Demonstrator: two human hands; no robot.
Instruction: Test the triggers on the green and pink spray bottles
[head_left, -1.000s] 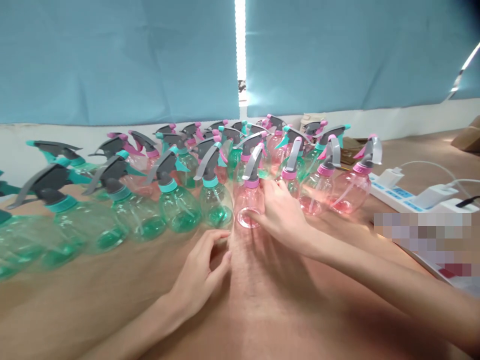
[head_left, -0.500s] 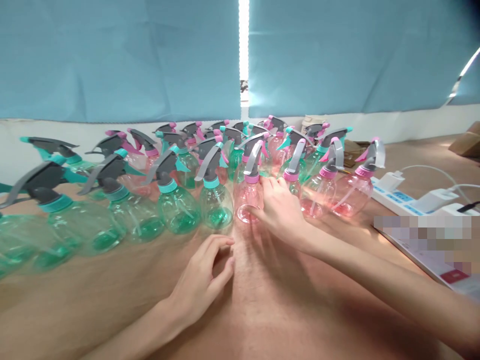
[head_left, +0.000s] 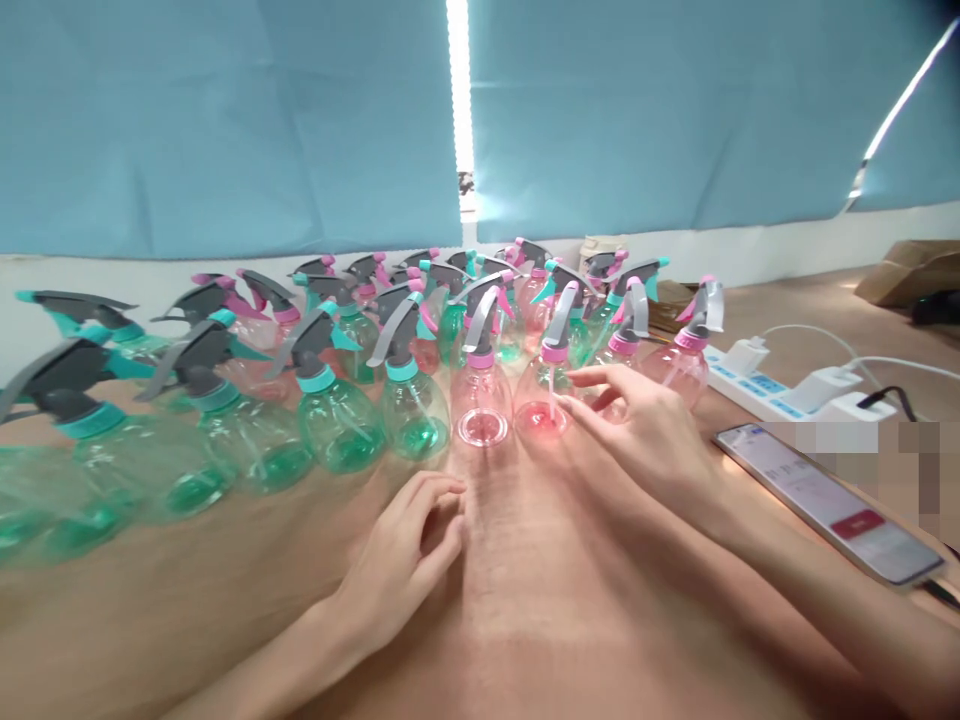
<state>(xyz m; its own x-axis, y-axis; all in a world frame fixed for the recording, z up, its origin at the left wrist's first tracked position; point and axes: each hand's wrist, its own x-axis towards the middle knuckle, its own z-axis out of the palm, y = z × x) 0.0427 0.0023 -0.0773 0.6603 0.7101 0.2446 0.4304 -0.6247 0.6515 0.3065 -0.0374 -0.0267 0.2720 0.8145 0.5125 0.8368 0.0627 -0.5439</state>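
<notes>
Several clear spray bottles stand in rows on a brown table point(head_left: 525, 620), green ones to the left and pink ones to the right. My right hand point(head_left: 649, 440) reaches among the front pink bottles, fingers spread, fingertips touching a pink bottle point(head_left: 545, 400) with a pink collar and grey trigger. Another pink bottle point(head_left: 481, 395) stands free just left of it. My left hand point(head_left: 405, 555) rests on the table in front of a green bottle point(head_left: 409, 405), fingers loosely curled and holding nothing.
A phone point(head_left: 817, 500) lies at the right near my forearm. Behind it sits a white power strip point(head_left: 780, 390) with chargers and cables. Blue curtains hang behind the table. A cardboard box point(head_left: 904, 270) is at the far right.
My right hand has left the middle pink bottle and moved right to the neighbouring pink one. My left hand has barely moved. The view has shifted, showing the phone.
</notes>
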